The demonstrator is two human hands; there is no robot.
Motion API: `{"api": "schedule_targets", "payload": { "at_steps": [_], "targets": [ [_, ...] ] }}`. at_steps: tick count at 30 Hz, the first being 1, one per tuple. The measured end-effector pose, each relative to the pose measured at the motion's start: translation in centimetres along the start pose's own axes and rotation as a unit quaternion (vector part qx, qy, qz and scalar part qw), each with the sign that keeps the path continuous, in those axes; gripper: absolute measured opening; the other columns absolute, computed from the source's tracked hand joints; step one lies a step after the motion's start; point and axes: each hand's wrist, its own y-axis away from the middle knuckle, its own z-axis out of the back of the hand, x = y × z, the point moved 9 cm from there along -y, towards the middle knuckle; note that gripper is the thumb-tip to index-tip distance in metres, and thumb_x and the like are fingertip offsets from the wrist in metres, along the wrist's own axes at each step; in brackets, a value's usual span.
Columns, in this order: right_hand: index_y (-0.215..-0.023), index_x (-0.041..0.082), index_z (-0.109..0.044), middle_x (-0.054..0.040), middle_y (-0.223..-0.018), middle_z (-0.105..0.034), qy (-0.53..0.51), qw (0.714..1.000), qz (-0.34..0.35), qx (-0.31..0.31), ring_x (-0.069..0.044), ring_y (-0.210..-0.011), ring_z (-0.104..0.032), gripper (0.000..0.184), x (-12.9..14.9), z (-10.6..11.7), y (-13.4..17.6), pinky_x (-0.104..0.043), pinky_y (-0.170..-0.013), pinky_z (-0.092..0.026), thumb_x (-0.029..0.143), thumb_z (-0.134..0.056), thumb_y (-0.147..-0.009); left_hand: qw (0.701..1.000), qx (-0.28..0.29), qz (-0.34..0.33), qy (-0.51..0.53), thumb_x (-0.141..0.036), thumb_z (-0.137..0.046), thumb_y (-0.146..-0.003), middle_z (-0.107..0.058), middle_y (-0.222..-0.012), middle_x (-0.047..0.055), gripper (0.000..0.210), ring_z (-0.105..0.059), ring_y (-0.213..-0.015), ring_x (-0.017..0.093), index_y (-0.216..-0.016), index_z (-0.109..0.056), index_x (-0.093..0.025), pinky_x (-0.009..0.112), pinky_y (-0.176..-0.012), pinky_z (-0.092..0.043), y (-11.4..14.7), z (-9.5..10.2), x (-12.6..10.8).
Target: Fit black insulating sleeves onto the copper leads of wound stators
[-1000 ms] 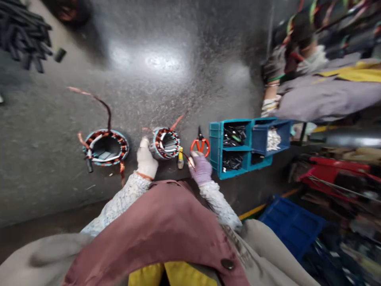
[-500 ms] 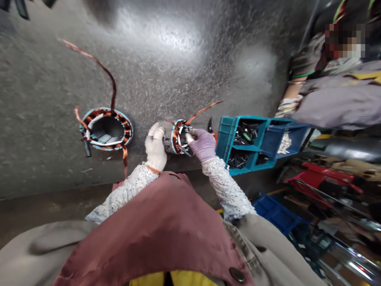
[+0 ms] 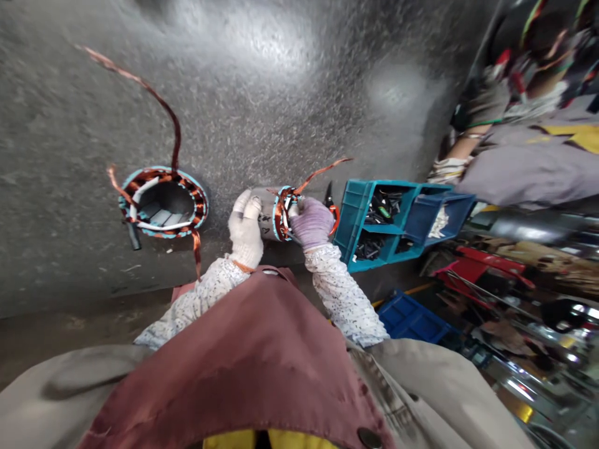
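A small motor stator point(image 3: 268, 216) lies on its side on the metal bench, its copper-wound end point(image 3: 282, 218) facing right. My left hand point(image 3: 245, 229), in a white glove, is wrapped over its left part and steadies it. My right hand point(image 3: 312, 222), in a purple glove, is closed with the fingertips at the opening of the wound end. Whatever those fingertips pinch is hidden by the hand. One copper lead point(image 3: 325, 173) sticks out up and right from the windings. Just beyond my right hand lie red-handled cutters point(image 3: 333, 212), partly covered.
A larger stator point(image 3: 201, 209) with copper leads stands upright at left, a black sleeve point(image 3: 134, 237) hanging from it. Teal bins point(image 3: 349, 215) at right hold black pieces; a blue bin point(image 3: 423, 218) holds white pieces. A co-worker's arm point(image 3: 463, 148) is beyond them.
My right hand has moved slightly left, closer against the wound end, covering more of its opening. My left hand keeps its place on the stator. The view has shifted a little.
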Motion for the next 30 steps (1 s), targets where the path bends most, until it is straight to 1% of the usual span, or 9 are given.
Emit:
{"api": "schedule_targets", "payload": {
  "at_steps": [3,6,10,14,19,23,27,30],
  "targets": [
    [-0.087,0.016,-0.073,-0.0091,-0.088,-0.073,-0.032,0.999,-0.006,-0.01,-0.023,-0.087,-0.066,0.021,-0.4,-0.3,0.0,-0.03,-0.075,-0.047,0.027,-0.056,-0.085,1.0,0.001,-0.003,-0.002,-0.023,-0.067,-0.082,-0.074,-0.093,0.0,0.018,-0.069,-0.088,0.014,-0.1,-0.073,-0.023,0.026,-0.09,-0.052,0.0,0.0,-0.1],
    [-0.083,0.017,-0.072,-0.0065,-0.082,-0.073,-0.091,0.995,-0.034,-0.033,-0.021,-0.082,-0.066,0.018,-1.3,-0.7,0.0,-0.03,-0.075,-0.047,0.026,-0.057,-0.082,1.0,-0.001,-0.005,-0.004,-0.022,-0.068,-0.082,-0.074,-0.092,0.0,0.018,-0.068,-0.083,0.013,-0.099,-0.073,-0.022,0.024,-0.087,-0.053,0.0,0.0,-0.1],
    [-0.08,0.019,-0.071,-0.0044,-0.077,-0.072,-0.137,0.987,-0.058,-0.067,-0.02,-0.078,-0.065,0.017,-1.9,-0.9,0.4,-0.03,-0.075,-0.048,0.027,-0.057,-0.08,1.0,0.003,0.002,0.0,-0.021,-0.07,-0.08,-0.074,-0.092,0.001,0.02,-0.069,-0.087,0.014,-0.1,-0.073,-0.023,0.026,-0.09,-0.052,0.1,-0.1,0.1],
    [-0.081,0.018,-0.072,-0.0059,-0.08,-0.072,-0.136,0.987,-0.07,-0.058,-0.021,-0.082,-0.066,0.018,-2.0,-1.1,0.7,-0.03,-0.078,-0.048,0.027,-0.056,-0.08,1.0,0.003,-0.003,-0.006,-0.019,-0.071,-0.079,-0.074,-0.093,0.002,0.02,-0.069,-0.088,0.014,-0.099,-0.074,-0.022,0.025,-0.09,-0.052,0.1,0.0,0.0],
    [-0.08,0.018,-0.07,-0.005,-0.077,-0.071,-0.125,0.989,-0.067,-0.051,-0.021,-0.078,-0.065,0.015,-2.1,-1.4,0.4,-0.029,-0.074,-0.047,0.027,-0.058,-0.08,1.0,0.0,0.013,0.02,-0.019,-0.072,-0.078,-0.074,-0.092,0.0,0.02,-0.069,-0.092,0.014,-0.098,-0.074,-0.024,0.025,-0.092,-0.052,0.2,0.0,0.2],
    [-0.077,0.018,-0.067,-0.0042,-0.077,-0.071,-0.112,0.991,-0.055,-0.053,-0.021,-0.079,-0.065,0.012,-1.7,-1.5,0.0,-0.029,-0.073,-0.046,0.026,-0.058,-0.078,1.0,0.0,0.005,-0.004,-0.022,-0.071,-0.079,-0.074,-0.095,0.001,0.02,-0.07,-0.095,0.015,-0.099,-0.074,-0.022,0.025,-0.094,-0.051,0.0,0.0,-0.2],
    [-0.073,0.019,-0.065,-0.003,-0.073,-0.069,-0.134,0.988,-0.053,-0.059,-0.019,-0.074,-0.064,0.009,-1.7,-0.9,-0.1,-0.029,-0.073,-0.047,0.024,-0.058,-0.074,1.0,-0.023,0.012,-0.018,-0.025,-0.068,-0.082,-0.074,-0.092,0.001,0.014,-0.07,-0.09,0.015,-0.094,-0.073,-0.02,0.025,-0.09,-0.052,-0.7,0.4,-0.3],
    [-0.071,0.019,-0.063,-0.0014,-0.067,-0.065,-0.178,0.976,-0.073,-0.102,-0.017,-0.068,-0.061,0.009,-3.3,0.4,0.2,-0.029,-0.072,-0.047,0.025,-0.056,-0.074,0.998,-0.039,0.029,-0.026,-0.027,-0.063,-0.084,-0.074,-0.088,0.002,0.014,-0.07,-0.083,0.016,-0.089,-0.073,-0.018,0.027,-0.086,-0.054,-1.0,0.5,-0.2]
  ]
}}
